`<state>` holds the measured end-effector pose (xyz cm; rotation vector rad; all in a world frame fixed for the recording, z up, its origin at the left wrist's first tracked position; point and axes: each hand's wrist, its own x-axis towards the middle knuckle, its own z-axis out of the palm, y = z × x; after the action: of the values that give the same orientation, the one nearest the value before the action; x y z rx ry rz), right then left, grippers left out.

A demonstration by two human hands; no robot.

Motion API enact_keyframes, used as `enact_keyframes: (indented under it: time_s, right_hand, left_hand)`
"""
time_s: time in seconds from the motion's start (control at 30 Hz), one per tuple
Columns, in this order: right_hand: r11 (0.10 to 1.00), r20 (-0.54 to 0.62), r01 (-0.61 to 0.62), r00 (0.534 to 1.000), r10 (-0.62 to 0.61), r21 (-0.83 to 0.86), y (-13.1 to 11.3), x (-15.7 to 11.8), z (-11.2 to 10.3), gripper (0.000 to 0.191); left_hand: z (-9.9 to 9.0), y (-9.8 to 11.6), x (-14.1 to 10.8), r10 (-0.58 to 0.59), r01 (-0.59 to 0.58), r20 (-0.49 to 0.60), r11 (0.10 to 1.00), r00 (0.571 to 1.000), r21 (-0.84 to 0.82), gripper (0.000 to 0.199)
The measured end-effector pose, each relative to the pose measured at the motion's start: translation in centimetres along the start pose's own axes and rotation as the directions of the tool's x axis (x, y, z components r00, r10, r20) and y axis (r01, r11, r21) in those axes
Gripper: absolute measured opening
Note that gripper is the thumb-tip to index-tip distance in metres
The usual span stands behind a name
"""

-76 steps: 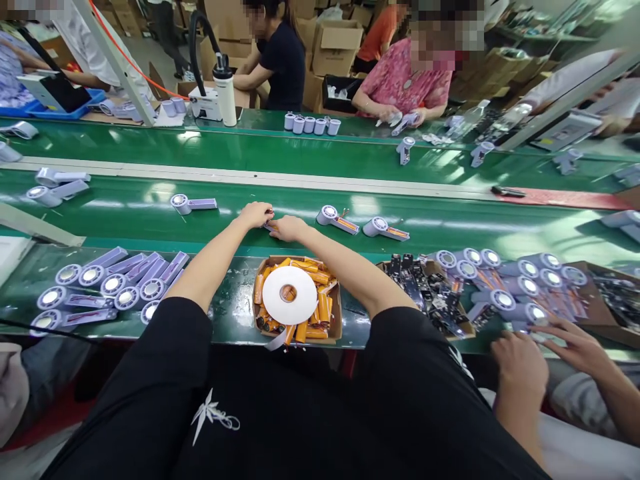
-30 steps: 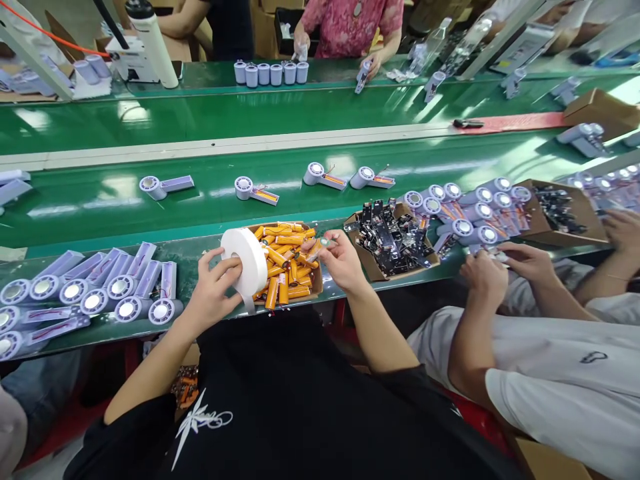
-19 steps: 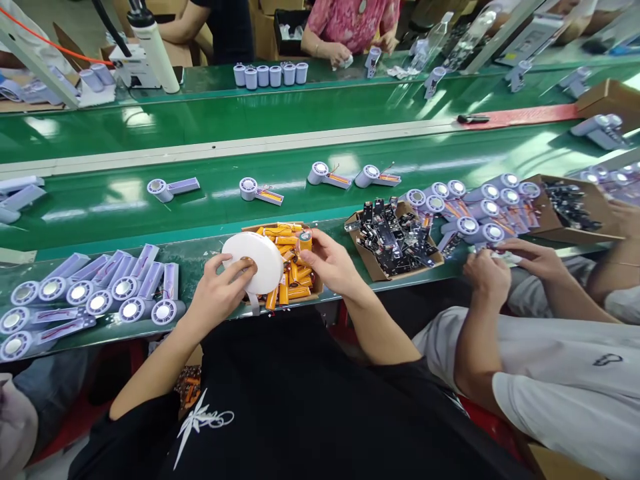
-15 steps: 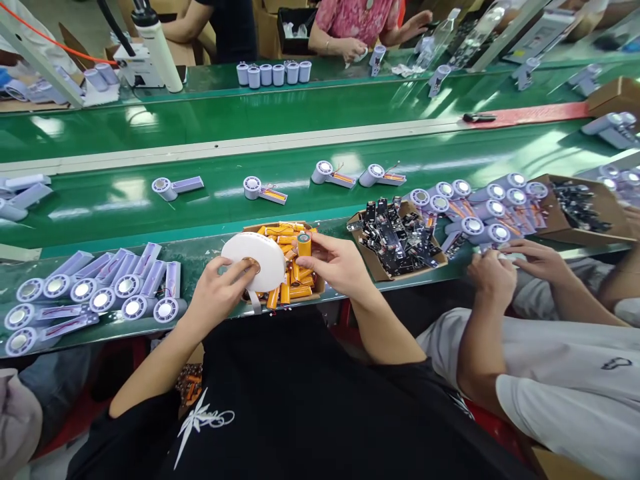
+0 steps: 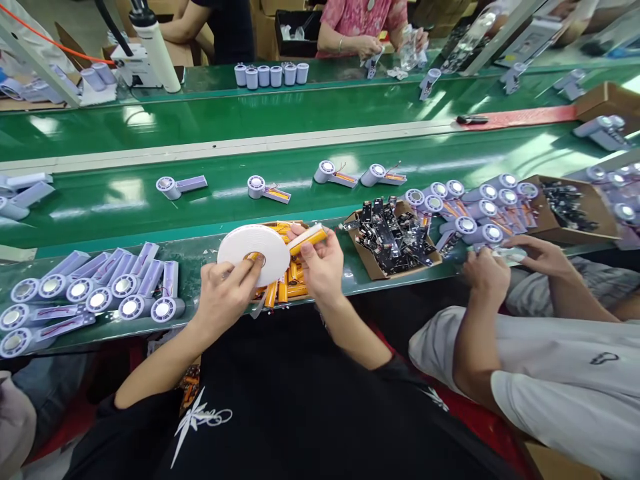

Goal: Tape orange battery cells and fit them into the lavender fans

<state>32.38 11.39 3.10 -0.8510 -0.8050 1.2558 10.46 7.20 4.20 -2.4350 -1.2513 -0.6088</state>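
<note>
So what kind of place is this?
Probably a factory assembly line: people work along a long green belt, with lots of matching purple fan-like gadgets and a box of black circuit boards.

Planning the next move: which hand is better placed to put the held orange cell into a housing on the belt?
Probably the right hand: it grips the orange cell, while the left hand is occupied with the white roll.

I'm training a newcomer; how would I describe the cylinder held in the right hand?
Along the near green bench, find the big white roll in the left hand. Just right of it, the right hand holds the cylinder. A white strip along it sets it apart from the loose orange cylinders below.
</note>
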Motion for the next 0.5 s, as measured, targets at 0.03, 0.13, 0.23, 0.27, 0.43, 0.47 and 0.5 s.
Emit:
enact_keyframes:
  time_s: [0.03, 0.13, 0.23, 0.27, 0.43, 0.47, 0.5]
  right_hand:
    - [0.998, -0.057, 0.001, 0.998, 0.003, 0.067, 0.4, -0.2, 0.0, 0.058]
    - [0.993, -0.141, 0.037, 0.990, -0.021, 0.108, -0.8, 1.0, -1.9, 0.056]
    - [0.952, -0.311, 0.306, 0.905, -0.290, 0.003, -4.0, 3.7, -5.2, 0.047]
    - [0.937, -0.325, 0.347, 0.883, -0.340, -0.038, -4.8, 4.4, -6.0, 0.046]
    - [0.963, -0.203, 0.233, 0.945, -0.258, -0.136, -4.8, 3.0, -6.9, 0.056]
    - [0.962, -0.203, 0.230, 0.945, -0.256, -0.145, -4.6, 2.2, -7.0, 0.057]
    - [0.963, -0.209, 0.228, 0.944, -0.256, -0.147, -4.4, 1.5, -7.2, 0.057]
  left_hand:
    - [0.0, 1.0, -0.6, -0.028, 0.027, -0.016, 0.999, 0.999, -0.032, 0.050]
    - [-0.3, 3.9, -2.6, 0.046, -0.046, -0.007, 0.971, 0.999, -0.233, 0.045]
    - [-0.3, 4.7, -2.5, 0.158, -0.099, 0.118, 0.912, 0.980, -0.398, 0.051]
    - [0.1, 3.9, -1.6, 0.169, -0.075, 0.185, 0.901, 0.968, -0.426, 0.057]
    - [4.6, -5.9, 6.0, 0.281, 0.075, 0.452, 0.777, 0.847, -0.625, 0.056]
    - [5.7, -8.4, 7.4, 0.204, 0.159, 0.510, 0.799, 0.835, -0.579, 0.047]
    - [6.7, -10.8, 8.6, 0.078, 0.255, 0.567, 0.837, 0.820, -0.483, 0.040]
